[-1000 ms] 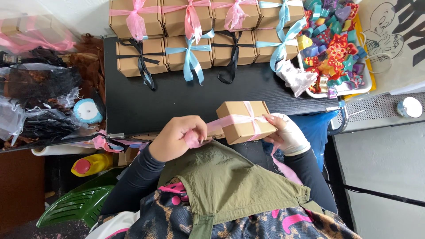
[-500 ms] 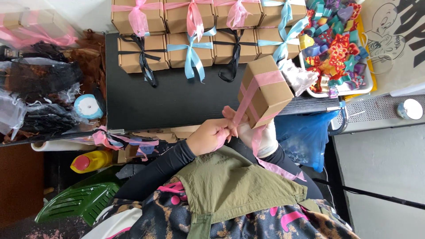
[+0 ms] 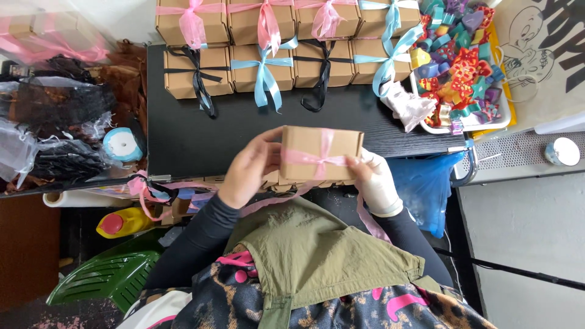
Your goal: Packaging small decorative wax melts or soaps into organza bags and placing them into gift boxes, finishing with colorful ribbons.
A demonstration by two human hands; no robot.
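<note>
Kraft box (image 3: 317,152) now flat and level over the near edge of the black table (image 3: 183,140), not tipped up on a corner like half a second back. Left hand (image 3: 247,173) gripping its left end, thumb on top. Right hand (image 3: 375,180) pinching the pink ribbon (image 3: 311,158) crossed over the lid. Finished bowed boxes (image 3: 262,61) along the far edge
</note>
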